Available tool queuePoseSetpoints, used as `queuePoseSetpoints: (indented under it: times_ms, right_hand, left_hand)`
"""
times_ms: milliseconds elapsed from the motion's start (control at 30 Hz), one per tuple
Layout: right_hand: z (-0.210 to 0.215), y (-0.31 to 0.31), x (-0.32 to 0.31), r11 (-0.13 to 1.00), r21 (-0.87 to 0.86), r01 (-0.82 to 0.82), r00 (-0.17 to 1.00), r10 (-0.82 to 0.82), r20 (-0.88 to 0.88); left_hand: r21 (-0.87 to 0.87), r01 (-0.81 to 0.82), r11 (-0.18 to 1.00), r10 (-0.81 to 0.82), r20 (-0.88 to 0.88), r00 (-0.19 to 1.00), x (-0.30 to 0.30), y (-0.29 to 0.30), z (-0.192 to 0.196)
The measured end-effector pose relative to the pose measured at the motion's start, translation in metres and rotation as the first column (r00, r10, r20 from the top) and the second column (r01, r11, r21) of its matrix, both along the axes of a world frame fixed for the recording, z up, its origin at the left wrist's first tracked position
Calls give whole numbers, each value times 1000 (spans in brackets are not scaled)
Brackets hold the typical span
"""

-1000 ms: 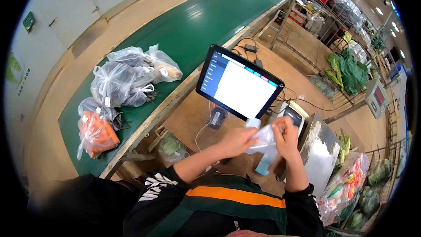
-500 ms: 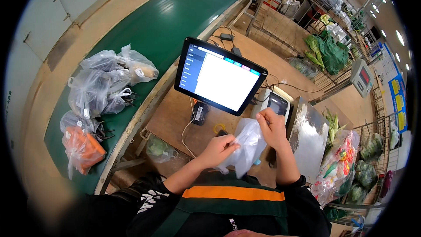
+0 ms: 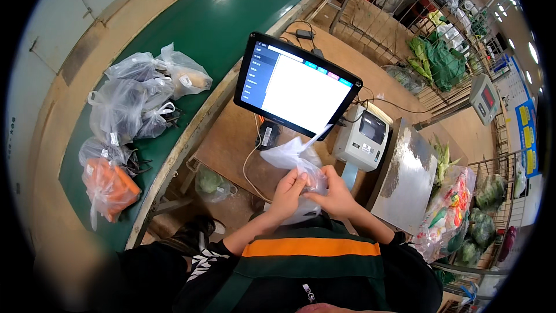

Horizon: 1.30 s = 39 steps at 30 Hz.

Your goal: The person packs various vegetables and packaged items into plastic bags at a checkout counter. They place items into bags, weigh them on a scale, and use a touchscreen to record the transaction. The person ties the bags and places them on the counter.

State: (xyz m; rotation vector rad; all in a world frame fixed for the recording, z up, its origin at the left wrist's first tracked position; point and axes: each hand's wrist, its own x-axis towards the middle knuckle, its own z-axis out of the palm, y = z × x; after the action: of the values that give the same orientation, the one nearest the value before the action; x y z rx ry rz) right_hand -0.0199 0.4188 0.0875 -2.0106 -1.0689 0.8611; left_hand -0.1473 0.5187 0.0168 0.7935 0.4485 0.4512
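Pinching plastic bag (image 3: pixel 284 154), hands (image 3: pixel 288 195) close together

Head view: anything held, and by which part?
A translucent plastic bag, held in both hands at its bunched middle, plastic showing above and below.

Print and labels: mostly too small to read

Monitor (image 3: pixel 298 87), center: short white lines stacked in dark-blue side column, coloured tabs along top. Scale display (image 3: pixel 488 99), upper right: red lit digits, unclear. Blue-and-yellow sign (image 3: pixel 526 133), right edge: blurred print. Black device (image 3: pixel 267 137), mid-frame: white barcode label. Printer (image 3: pixel 362 139), right of center: small label on casing. Clear bags (image 3: pixel 124 110), left: little white labels, illegible. Sleeve (image 3: pixel 207 262), bottom: white lettering, bunched. Wall (image 3: pixel 11 139), far left: tiny dark characters.
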Motion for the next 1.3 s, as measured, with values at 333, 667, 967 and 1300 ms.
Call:
queuePoseSetpoints:
  times_ms: [333,667,967,1300]
  right_hand:
    - [-47,-68,41,972,90,215,699,-89,-710]
    - [-59,-144,164,297,23,955,156,-432,-888]
    - [-24,-102,81,936,224,273,770,-352,532]
    - [34,-48,65,967,253,19,824,-159,544]
  left_hand:
    - [536,324,780,-319,-105,942,5,-16,6]
    - [136,322,937,-331,46,943,-42,58,-13]
    - [21,-273,962,272,-199,942,-15,55,-20]
    - [883,389,264,404,-467,787,13,32,15]
